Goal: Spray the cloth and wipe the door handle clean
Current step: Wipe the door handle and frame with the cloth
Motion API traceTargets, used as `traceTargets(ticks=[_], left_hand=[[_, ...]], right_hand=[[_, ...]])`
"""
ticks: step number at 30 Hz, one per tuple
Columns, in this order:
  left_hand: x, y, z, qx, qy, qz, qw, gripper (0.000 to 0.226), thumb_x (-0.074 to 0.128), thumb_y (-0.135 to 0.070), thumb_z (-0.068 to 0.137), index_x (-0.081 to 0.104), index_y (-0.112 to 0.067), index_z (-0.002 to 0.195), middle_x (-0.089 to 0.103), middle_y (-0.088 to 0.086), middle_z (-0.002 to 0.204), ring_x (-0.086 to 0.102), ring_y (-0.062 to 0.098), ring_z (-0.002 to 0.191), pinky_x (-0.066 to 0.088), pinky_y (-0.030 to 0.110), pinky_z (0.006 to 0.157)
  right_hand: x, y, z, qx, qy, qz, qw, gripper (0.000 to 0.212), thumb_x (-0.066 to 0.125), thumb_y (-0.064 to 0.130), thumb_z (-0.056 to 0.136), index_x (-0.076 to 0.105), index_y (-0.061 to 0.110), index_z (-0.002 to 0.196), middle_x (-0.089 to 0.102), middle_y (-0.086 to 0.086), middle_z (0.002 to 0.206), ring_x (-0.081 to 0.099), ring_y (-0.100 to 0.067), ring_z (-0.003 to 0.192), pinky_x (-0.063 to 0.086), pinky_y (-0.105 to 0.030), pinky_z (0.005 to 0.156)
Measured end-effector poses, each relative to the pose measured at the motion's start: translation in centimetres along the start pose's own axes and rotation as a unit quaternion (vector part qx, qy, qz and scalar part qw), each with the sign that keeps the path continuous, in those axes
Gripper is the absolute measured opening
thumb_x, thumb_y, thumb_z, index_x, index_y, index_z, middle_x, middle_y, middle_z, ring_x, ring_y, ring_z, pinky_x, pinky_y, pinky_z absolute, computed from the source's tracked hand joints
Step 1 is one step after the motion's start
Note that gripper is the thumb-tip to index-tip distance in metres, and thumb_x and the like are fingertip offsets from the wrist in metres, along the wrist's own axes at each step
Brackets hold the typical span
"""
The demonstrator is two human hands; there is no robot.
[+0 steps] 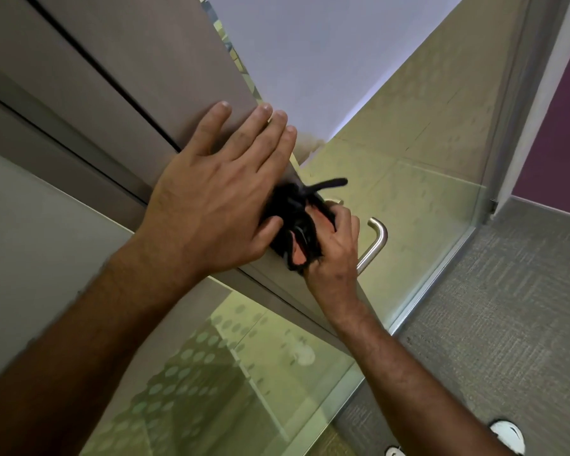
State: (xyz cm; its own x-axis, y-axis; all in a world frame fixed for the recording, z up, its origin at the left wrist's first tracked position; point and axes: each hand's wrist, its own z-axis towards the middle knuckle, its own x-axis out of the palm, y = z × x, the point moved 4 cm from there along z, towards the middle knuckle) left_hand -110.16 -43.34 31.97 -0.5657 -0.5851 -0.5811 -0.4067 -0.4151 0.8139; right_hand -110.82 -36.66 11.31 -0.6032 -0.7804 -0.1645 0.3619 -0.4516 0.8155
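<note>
My left hand (217, 195) lies flat, fingers spread, on the grey door panel (152, 70) near its edge. My right hand (334, 255) grips a black cloth (295, 218) bunched against the door just beside the left hand's thumb. The brushed steel door handle (375, 241) curves out to the right of the cloth; its upper mount is partly covered by the cloth and my fingers. No spray bottle is in view.
Frosted glass with a dot pattern (408, 159) fills the door's lower and right parts. Grey carpet (507, 324) spreads to the right, a purple wall (560, 133) stands at the far right, and white shoe tips (507, 436) show at the bottom.
</note>
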Motion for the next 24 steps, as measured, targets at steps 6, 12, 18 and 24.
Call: traceTargets(ticks=[6, 12, 18, 24], left_hand=[[0.2, 0.0, 0.0, 0.0, 0.013, 0.022, 1.0, 0.095, 0.028, -0.066, 0.089, 0.004, -0.007, 0.16, 0.011, 0.013, 0.17, 0.012, 0.025, 0.157, 0.007, 0.051, 0.125], [-0.2, 0.1, -0.2, -0.002, 0.016, 0.005, 1.0, 0.096, 0.032, -0.066, 0.088, 0.007, -0.008, 0.161, 0.012, 0.013, 0.17, 0.011, 0.024, 0.157, 0.007, 0.049, 0.125], [-0.3, 0.0, -0.1, 0.012, -0.004, -0.017, 1.0, 0.095, 0.039, -0.063, 0.087, 0.016, -0.006, 0.159, 0.022, 0.015, 0.167, 0.02, 0.027, 0.156, 0.012, 0.05, 0.125], [-0.1, 0.3, -0.1, 0.011, -0.003, -0.032, 0.999, 0.093, 0.032, -0.064, 0.089, 0.016, -0.007, 0.16, 0.023, 0.013, 0.167, 0.02, 0.025, 0.156, 0.015, 0.051, 0.124]], right_hand=[[-2.5, -5.9, -1.2, 0.022, 0.103, -0.105, 0.989, 0.034, 0.063, 0.045, 0.089, 0.071, 0.021, 0.112, 0.062, -0.003, 0.112, 0.044, -0.022, 0.099, 0.05, -0.045, 0.084], [-3.5, -2.9, 1.2, 0.08, 0.037, 0.028, 0.996, 0.035, 0.071, 0.015, 0.089, 0.07, 0.016, 0.124, 0.059, -0.009, 0.113, 0.053, -0.028, 0.105, 0.054, -0.045, 0.084], [-1.7, 2.2, 3.9, 0.008, -0.073, 0.046, 0.996, 0.033, 0.067, 0.028, 0.093, 0.069, 0.018, 0.124, 0.058, -0.005, 0.115, 0.052, -0.024, 0.099, 0.047, -0.026, 0.079], [-1.5, -2.4, -3.2, -0.025, 0.087, -0.075, 0.993, 0.028, 0.08, 0.021, 0.081, 0.076, 0.015, 0.108, 0.068, -0.006, 0.112, 0.049, -0.027, 0.101, 0.049, -0.046, 0.076]])
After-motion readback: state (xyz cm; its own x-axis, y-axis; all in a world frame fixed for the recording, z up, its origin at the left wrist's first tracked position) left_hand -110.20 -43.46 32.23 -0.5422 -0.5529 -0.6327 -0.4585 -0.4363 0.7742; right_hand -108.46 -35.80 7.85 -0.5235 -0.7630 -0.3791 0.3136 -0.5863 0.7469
